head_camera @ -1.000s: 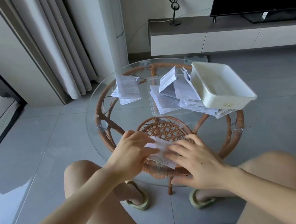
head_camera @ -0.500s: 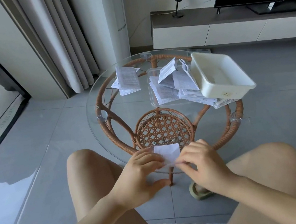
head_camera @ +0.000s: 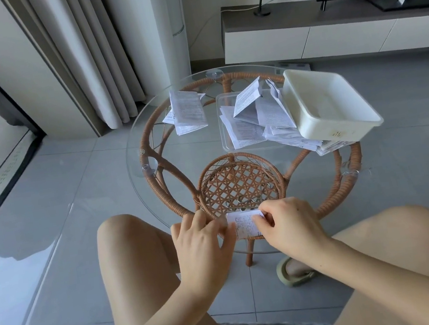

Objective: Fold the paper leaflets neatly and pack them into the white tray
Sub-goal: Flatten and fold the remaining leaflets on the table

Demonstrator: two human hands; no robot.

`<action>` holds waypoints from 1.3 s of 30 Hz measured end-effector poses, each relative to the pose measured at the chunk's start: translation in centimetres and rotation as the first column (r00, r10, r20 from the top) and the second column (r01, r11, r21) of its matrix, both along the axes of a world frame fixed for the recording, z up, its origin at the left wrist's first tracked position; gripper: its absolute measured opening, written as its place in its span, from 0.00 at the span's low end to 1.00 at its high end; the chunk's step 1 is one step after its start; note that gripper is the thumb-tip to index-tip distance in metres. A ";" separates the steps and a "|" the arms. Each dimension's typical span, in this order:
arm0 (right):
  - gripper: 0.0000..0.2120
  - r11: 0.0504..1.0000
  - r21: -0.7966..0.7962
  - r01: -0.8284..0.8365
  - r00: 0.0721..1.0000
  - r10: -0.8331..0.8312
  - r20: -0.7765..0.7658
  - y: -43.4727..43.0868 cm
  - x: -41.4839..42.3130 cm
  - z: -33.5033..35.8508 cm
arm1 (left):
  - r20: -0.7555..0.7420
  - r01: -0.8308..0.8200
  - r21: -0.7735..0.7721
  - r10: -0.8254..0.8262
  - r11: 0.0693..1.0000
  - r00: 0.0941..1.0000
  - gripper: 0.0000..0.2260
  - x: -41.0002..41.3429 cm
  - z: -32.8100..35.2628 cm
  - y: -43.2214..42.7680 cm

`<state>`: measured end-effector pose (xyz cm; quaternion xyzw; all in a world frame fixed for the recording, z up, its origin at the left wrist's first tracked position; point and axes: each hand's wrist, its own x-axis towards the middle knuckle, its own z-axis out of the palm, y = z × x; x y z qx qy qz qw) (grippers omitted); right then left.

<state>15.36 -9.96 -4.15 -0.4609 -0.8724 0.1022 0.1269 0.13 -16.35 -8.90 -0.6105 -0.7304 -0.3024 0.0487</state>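
Small white printed paper leaflet (head_camera: 245,226) held at near rim of round glass table (head_camera: 178,153). Left hand (head_camera: 199,237) pinches left edge, right hand (head_camera: 286,224) pinches right edge, likely to square the fold. White rectangular plastic tray (head_camera: 342,132) sits far right, tilted on loose leaflet pile (head_camera: 247,127), within reach for packing.

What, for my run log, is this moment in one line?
step: folding | left hand: pinches leaflet | right hand: pinches leaflet | white tray: looks empty | loose leaflets: beside tray
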 end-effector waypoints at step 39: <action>0.19 0.756 0.539 0.370 0.928 -0.328 -0.177 7.9 7.2 3.8 | -0.096 0.713 -0.261 -0.752 0.651 0.652 0.17 -2.8 1.9 0.6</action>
